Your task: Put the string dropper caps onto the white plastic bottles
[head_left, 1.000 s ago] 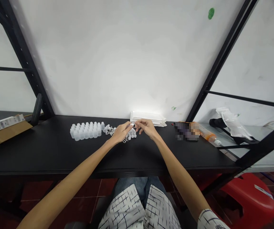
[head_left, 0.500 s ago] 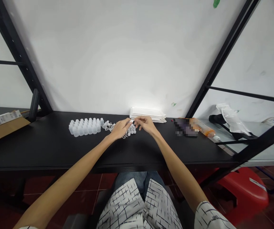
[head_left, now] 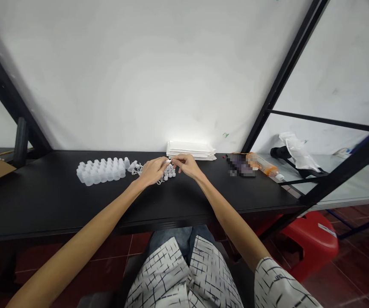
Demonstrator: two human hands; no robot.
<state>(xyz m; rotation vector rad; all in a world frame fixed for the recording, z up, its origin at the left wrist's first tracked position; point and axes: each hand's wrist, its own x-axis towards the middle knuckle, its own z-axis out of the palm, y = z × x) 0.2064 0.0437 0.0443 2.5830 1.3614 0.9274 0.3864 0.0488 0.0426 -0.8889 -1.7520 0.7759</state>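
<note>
The left hand and right hand meet, their fingertips pinched around a tiny white piece, too small to identify, just above a cluster of small white plastic bottles. Rows of larger bottles stand left of the hands on a black table.
</note>
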